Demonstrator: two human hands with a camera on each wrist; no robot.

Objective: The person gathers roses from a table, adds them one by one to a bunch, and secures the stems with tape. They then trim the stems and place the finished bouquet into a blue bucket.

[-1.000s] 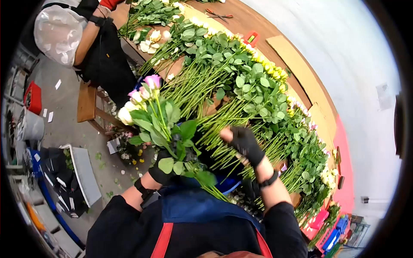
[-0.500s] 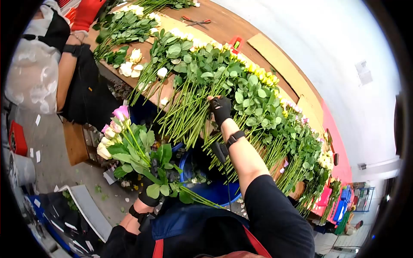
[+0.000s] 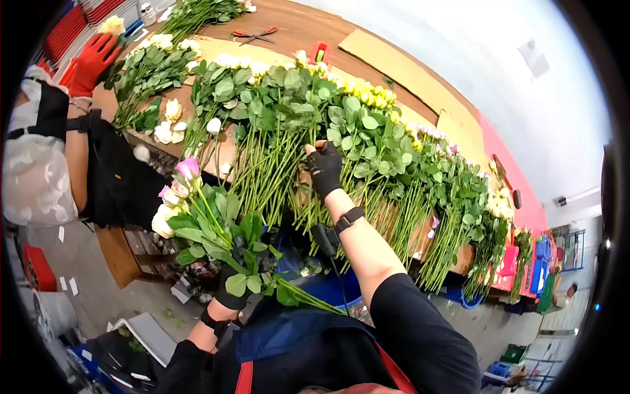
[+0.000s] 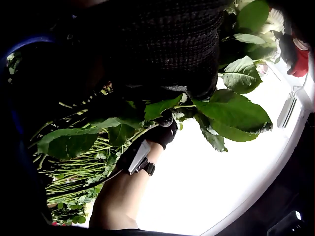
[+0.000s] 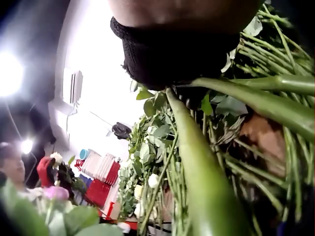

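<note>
Left hand [image 3: 230, 295], lower centre, is clamped round a bouquet [image 3: 210, 223] of pink and cream roses. Right hand [image 3: 323, 169], gloved, rests curled on rose stems [image 3: 275, 171] laid across the desk [image 3: 315, 33], apparently gripping one. Advisable: isolate a single stem, draw it clear lengthwise.

A bouquet [image 3: 197, 217] of pink, cream and white roses with broad green leaves is held tilted, heads up to the left, stems running down to the right. Long green rose stems [image 3: 275, 171] lie side by side across the table [image 3: 367, 33], leafy heads far, cut ends overhanging the near edge.
</note>
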